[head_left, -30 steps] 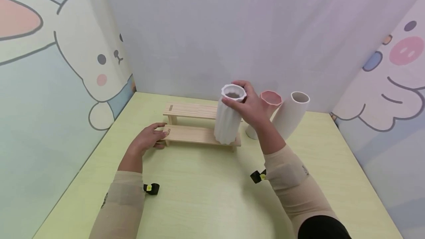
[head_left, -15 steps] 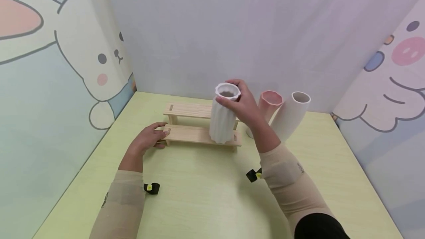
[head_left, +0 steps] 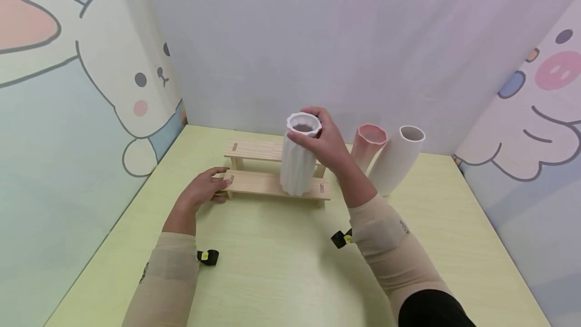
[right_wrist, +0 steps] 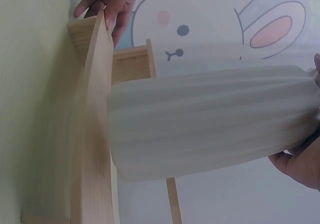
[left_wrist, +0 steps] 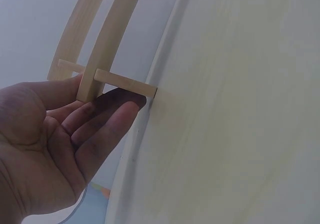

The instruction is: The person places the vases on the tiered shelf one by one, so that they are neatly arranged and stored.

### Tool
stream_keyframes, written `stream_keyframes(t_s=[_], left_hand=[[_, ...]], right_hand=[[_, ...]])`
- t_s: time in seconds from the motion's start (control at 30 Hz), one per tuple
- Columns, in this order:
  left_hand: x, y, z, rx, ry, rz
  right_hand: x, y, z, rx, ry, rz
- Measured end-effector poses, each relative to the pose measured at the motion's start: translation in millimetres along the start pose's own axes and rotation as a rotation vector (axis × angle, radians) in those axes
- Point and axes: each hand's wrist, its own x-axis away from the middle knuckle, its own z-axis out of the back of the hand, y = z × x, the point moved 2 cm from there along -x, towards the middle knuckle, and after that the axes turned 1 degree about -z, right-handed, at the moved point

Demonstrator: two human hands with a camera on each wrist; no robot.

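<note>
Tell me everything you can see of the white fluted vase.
The white fluted vase is tall and roughly cylindrical, matte and ceramic-looking, with vertical ribs, a scalloped rim and an open mouth. The right hand grips it near the rim, roughly upright, over the lower tier of the wooden stand; whether its base touches that tier is unclear.

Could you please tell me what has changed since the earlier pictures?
The right hand, gripping the fluted white vase throughout, has moved it left over the lower shelf; nothing was let go. The left hand stays at that shelf's left end, and the pink vase and smooth white vase stand where they were.
</note>
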Motion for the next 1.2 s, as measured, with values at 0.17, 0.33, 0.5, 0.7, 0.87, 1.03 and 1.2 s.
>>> stream_keyframes(t_s=[0.17,0.33,0.5,0.7,0.87,1.03,1.2], left_hand=[[-1.2,-0.3,-0.3,0.002,-0.002,0.0],[-0.8,1.0,-1.3,0.005,-0.005,0.007],[0.2,3.3,-2.8,0.008,-0.01,0.011],[1.3,4.2,-3.2,0.011,-0.011,0.009],[-0.3,2.5,-2.6,0.009,-0.005,0.012],[-1.4,1.3,-2.3,0.007,-0.003,0.009],[-1.4,1.5,-3.7,0.015,-0.006,0.007]], right_hand=[[-2.6,-1.6,-4.8,-0.003,-0.01,0.017],[-4.9,-1.3,-9.8,-0.012,-0.023,0.011],[-6.6,-2.1,-14.7,-0.011,-0.043,0.01],[-8.1,-5.6,-20.1,-0.005,-0.059,0.02],[-10.1,-8.1,-24.2,-0.006,-0.064,0.029],[-12.6,-9.1,-29.2,-0.009,-0.078,0.03],[-14.5,-10.2,-34.1,-0.006,-0.095,0.017]])
